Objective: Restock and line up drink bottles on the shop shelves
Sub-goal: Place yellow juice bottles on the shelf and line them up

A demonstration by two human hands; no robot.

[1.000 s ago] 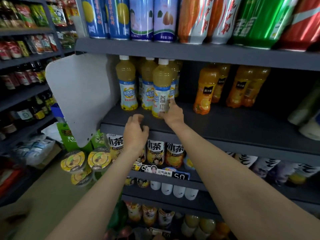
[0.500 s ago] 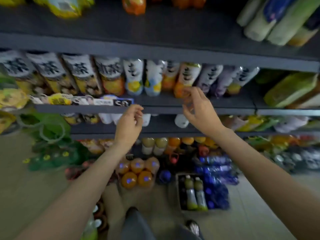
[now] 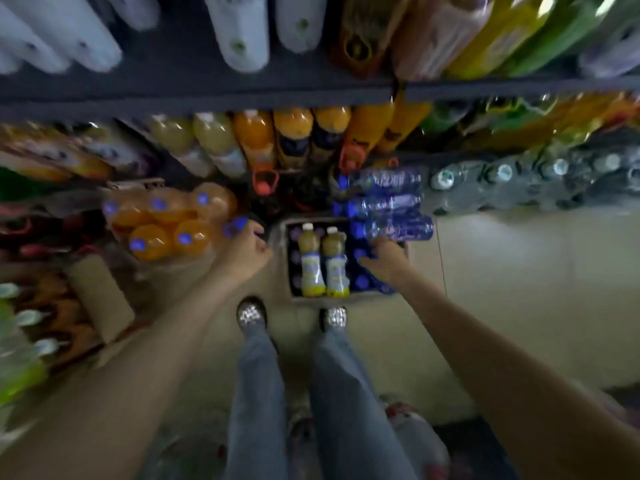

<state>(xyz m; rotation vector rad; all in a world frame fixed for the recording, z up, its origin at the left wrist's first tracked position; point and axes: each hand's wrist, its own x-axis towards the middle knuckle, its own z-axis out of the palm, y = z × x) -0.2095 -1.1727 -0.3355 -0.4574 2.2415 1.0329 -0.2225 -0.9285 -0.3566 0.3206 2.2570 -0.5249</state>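
Below, open box (image 3: 346,298) on floor, just ahead of shoes (image 3: 251,315). Inside box: two yellow drink bottles (image 3: 323,261) lying side by side, blue-capped bottles around them. Right hand (image 3: 386,259) over box's right side, fingers curled among blue bottles; grasp unclear through blur. Left hand (image 3: 244,252) just left of box, loosely curled, holding nothing.

Glossy clear plastic is seen on the yellow juice bottles (image 3: 323,261), with paper-like labels wrapped round them. They are held in a matt cardboard box (image 3: 289,271). Shiny plastic film is stretched over the water bottle packs (image 3: 391,202). The floor (image 3: 519,289) appears smooth, and the jeans (image 3: 259,393) are denim cloth.
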